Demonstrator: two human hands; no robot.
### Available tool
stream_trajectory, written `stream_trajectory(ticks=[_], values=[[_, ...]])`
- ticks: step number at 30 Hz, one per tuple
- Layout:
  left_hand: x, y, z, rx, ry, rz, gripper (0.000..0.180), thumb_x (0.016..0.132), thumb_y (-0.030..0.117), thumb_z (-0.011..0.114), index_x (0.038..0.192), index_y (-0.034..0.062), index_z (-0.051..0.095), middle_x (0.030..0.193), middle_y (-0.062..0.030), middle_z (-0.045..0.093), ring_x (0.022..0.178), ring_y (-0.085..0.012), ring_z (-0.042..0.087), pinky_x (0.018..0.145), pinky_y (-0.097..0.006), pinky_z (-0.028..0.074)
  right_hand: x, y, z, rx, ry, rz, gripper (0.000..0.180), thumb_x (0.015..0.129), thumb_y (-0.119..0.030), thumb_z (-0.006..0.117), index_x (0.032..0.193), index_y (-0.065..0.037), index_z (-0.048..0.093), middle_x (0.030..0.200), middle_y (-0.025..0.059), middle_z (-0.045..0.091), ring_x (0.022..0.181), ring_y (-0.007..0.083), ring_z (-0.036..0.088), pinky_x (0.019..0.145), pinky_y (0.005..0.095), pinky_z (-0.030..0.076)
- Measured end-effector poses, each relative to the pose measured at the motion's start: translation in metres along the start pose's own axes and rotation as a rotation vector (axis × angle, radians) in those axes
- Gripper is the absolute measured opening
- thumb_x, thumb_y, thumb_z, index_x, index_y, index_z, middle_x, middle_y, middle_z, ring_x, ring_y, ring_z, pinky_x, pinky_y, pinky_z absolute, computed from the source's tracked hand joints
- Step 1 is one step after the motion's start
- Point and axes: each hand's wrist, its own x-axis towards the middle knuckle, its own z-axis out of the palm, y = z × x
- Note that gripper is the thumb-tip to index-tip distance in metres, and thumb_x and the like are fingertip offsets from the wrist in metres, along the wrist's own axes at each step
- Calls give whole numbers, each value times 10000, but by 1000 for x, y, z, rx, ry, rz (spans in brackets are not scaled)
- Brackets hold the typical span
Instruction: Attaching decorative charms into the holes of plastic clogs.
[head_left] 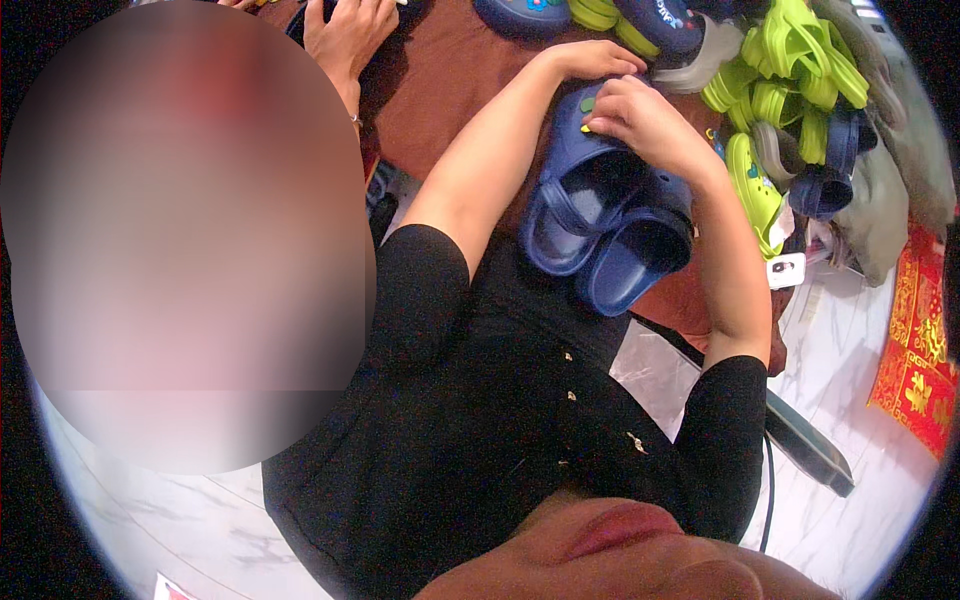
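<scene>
A pair of dark blue clogs sits before me, toes pointing away: the left clog point(590, 165) and the right clog point(636, 262). Over the far toe end of the left clog curves my left hand point(600, 60), its fingers bent round the edge and partly hidden. My right hand point(640, 118) is closed in a pinch above the same toe, with a small yellow shoe charm point(587, 128) at its fingertips. A green charm point(588, 104) sits on the clog's upper close by. My right forearm and hand cover part of the right clog.
The clogs are at a brown-covered table point(440, 110). Lime green clogs point(790, 60) are heaped at the far right, with grey and blue ones among them. Another person's hand point(345, 40) works at the far left. A blurred area covers the left side.
</scene>
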Motion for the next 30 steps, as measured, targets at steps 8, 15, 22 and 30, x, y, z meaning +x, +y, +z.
stream_trajectory(ticks=[8,15,22,30], values=[[2,0,0,16,18,-2,395,960,309,499,1267,71,573,1244,-110,603,1146,-204,542,1023,-327,379,-31,-41,-10,-312,65,-49,492,703,-365,729,1071,-53,637,1063,141,582,1097,328,502,901,405,429],[2,-2,4,51,21,28,400,968,317,490,1277,75,565,1246,-109,602,1156,-197,535,1034,-320,363,-20,-34,27,-650,252,-180,107,738,-165,542,806,-90,576,878,43,552,919,199,545,749,333,435],[0,-2,3,20,7,39,378,964,289,499,1269,81,576,1245,-103,604,1153,-185,537,1034,-312,362,-19,-27,27,-618,253,-272,120,683,-144,560,773,-65,558,856,53,559,853,200,549,743,319,445],[3,9,5,-36,-10,-19,380,954,279,520,1279,89,571,1218,-80,618,1100,-149,541,1013,-294,380,-26,-24,23,-640,236,-194,173,676,-178,613,807,-71,577,858,44,557,868,202,552,746,306,443]])
